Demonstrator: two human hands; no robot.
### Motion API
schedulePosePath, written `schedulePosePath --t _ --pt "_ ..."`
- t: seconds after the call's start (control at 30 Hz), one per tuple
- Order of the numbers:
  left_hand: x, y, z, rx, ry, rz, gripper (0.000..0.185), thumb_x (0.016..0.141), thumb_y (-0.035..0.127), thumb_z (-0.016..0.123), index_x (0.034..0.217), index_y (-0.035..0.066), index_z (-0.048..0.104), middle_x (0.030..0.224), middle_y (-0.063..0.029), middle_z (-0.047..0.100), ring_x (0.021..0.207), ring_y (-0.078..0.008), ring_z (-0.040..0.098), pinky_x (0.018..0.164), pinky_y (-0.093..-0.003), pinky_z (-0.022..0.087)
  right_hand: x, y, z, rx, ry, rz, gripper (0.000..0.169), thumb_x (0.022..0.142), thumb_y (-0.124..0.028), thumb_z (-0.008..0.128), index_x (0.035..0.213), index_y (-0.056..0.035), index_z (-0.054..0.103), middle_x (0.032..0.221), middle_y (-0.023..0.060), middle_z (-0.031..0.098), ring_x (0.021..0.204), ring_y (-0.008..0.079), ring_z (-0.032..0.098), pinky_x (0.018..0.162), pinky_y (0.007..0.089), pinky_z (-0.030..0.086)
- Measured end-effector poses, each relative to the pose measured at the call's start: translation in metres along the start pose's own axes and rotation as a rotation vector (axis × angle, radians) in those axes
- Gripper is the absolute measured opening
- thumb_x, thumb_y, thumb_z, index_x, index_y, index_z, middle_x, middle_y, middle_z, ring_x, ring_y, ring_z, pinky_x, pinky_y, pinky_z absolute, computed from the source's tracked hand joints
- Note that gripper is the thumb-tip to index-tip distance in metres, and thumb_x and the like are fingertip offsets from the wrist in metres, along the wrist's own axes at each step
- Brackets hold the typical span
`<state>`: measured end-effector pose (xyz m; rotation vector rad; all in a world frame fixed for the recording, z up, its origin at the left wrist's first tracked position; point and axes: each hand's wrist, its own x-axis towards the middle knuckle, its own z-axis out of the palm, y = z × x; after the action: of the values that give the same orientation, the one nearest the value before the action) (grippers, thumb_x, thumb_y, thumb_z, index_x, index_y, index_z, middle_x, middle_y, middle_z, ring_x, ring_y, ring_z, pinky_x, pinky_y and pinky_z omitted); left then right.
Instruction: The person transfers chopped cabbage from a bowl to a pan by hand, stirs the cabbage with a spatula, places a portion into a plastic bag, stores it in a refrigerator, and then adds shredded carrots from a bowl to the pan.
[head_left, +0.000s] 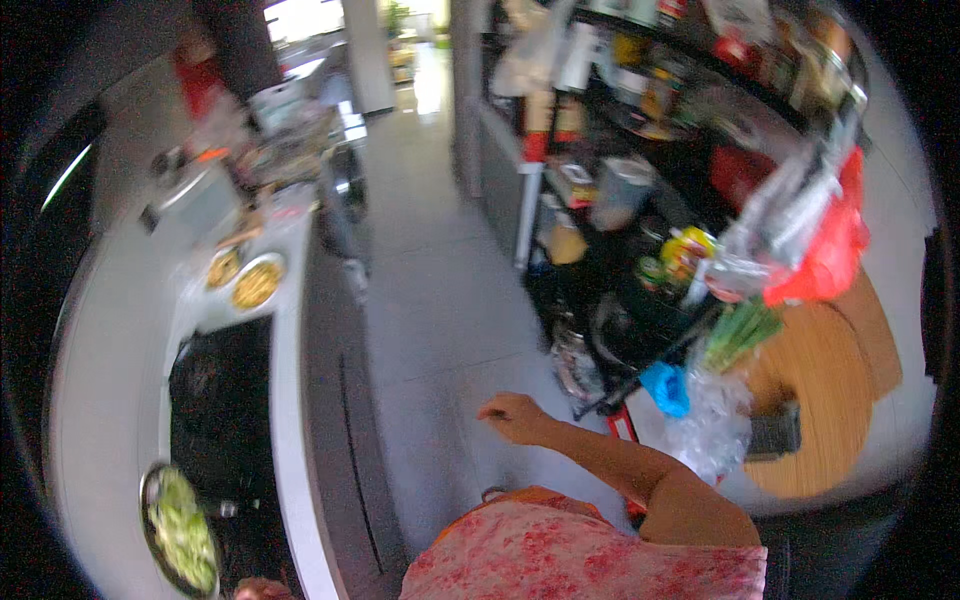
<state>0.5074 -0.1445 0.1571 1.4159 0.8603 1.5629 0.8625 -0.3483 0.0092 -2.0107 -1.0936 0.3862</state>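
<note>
My right hand (516, 417) hangs over the grey floor (435, 315) in front of my body, its fingers loosely curled; blur hides whether anything is in it. Only a small part of my left hand (262, 589) shows at the bottom left edge, beside the black cooktop (225, 405); its fingers are cut off from view. Near it, a pan of pale green chopped vegetables (180, 529) lies on the cooktop's left side. Farther along the white counter (112, 375) sit two bowls of yellowish food (257, 283), close together.
On the right stands a black shelf rack (536, 210) loaded with jars, packets and bags. Red and clear plastic bags (817, 240) hang from it. Below are spring onions (739, 334), a blue bag (666, 388) and a round wooden board (832, 405). A floor passage leads to a bright doorway.
</note>
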Motion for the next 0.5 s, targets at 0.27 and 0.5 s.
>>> schedulePosePath --t 0.27,0.5 --pt "0.015 -0.065 0.182 -0.088 -0.740 -0.167 0.031 0.092 0.032 0.048 0.073 0.007 0.053 0.073 -0.0061 0.053 0.062 -0.0203 0.049 0.052 -0.0282 0.036 -0.131 0.085 -0.054 0.395 0.531 0.697 0.023 0.085 -0.008 0.045 0.098 -0.0032 0.065 0.081 0.0083 0.060 0.060 0.0138 0.059 0.057 0.0270 0.049" --pt "0.008 -0.126 0.300 0.318 -1.288 0.527 0.040 0.089 0.040 0.050 0.101 0.003 0.055 0.097 -0.0148 0.055 0.084 -0.0283 0.047 0.072 -0.0462 0.038 -0.208 0.057 -0.022 0.566 0.894 1.116 0.019 0.086 -0.021 0.057 0.087 -0.0052 0.068 0.068 0.0040 0.060 0.057 0.0108 0.052 0.052 0.0259 0.043"
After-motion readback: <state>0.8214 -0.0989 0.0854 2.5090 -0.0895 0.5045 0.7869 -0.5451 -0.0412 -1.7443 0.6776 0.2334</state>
